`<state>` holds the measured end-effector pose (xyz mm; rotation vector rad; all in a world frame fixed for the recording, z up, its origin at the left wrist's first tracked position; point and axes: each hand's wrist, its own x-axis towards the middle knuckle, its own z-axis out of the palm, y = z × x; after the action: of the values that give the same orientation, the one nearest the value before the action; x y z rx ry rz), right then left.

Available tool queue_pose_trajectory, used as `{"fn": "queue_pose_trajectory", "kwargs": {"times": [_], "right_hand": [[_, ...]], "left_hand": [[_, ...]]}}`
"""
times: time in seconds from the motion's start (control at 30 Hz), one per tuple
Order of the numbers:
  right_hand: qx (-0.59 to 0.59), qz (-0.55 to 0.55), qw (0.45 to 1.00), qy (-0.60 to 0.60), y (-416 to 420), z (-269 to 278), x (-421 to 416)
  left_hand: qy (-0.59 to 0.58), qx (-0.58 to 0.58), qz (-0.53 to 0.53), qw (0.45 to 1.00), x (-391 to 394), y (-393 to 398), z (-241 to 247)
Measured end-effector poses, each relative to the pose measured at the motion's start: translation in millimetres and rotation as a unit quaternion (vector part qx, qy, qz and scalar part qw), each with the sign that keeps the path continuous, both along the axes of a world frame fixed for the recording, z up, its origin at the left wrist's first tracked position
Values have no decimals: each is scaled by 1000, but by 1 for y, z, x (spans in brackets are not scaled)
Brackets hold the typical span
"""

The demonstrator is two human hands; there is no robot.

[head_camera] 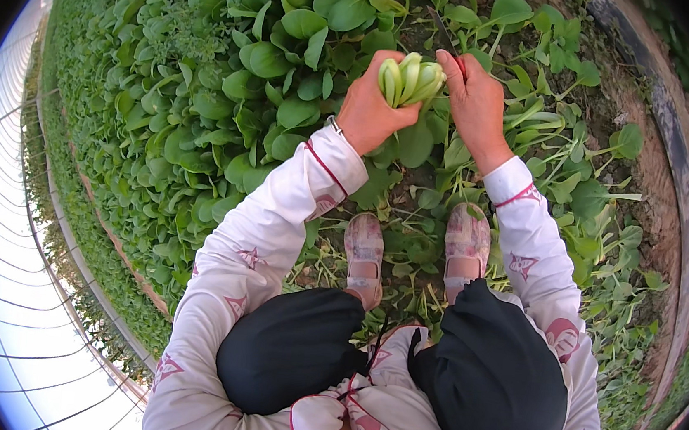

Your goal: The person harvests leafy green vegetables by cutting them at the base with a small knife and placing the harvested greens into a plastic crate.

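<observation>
My left hand is wrapped around a leafy green vegetable, its pale stalk bases pointing up toward me. The leaves of this bunch hang below the hand, partly hidden. My right hand grips the red handle of a knife, close beside the stalk bases. The knife's dark blade points up and away to the left, over the plants. Whether the right fingertips touch the stalks I cannot tell.
Dense leafy greens grow ahead and to my left. Cut stalks and loose leaves litter the soil on the right. Beyond them runs a dark hose or strip. My shoes stand among trampled leaves. A greenhouse frame curves at far left.
</observation>
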<state>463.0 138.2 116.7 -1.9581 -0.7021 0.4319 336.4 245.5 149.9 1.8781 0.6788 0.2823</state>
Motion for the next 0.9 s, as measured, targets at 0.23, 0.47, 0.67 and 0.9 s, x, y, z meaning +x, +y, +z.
{"fn": "queue_pose_trajectory", "kwargs": {"times": [0.23,0.47,0.67,0.9], "right_hand": [[-33,75,995,52,30,-60,8],[-122,83,987,-65,81,-104,28],[-143,124,960,205,99,-93,22],[-184,246,911,274,93,-99,60]], "left_hand": [[162,440,-157,869,20,72,-22],[283,439,-115,845,33,100,-50],[252,379,-69,888,14,107,-56],[144,287,-38,946,14,101,-55]]}}
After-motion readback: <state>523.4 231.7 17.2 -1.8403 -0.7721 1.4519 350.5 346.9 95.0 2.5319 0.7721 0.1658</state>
